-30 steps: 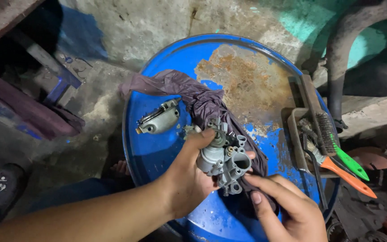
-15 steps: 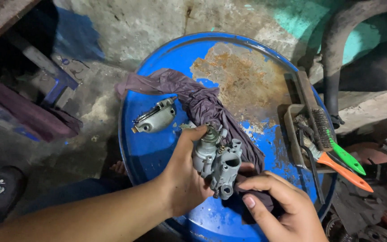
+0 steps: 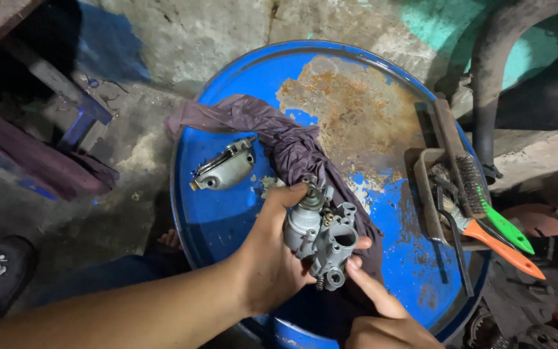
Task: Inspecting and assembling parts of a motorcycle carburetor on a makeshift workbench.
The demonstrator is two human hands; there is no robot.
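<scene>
Firmly, my left hand (image 3: 272,258) gripped the grey carburetor (image 3: 321,236) while my right hand's (image 3: 382,317) fingertip touched it, over the purple rag (image 3: 285,142).

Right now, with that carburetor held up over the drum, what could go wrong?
The carburetor body is gripped by the left hand alone while the right hand touches its underside with a fingertip; a slip could drop it onto the rusty blue drum lid. The purple rag beneath could snag its small protruding parts. The loose metal cover near the rim might get knocked off.
</scene>
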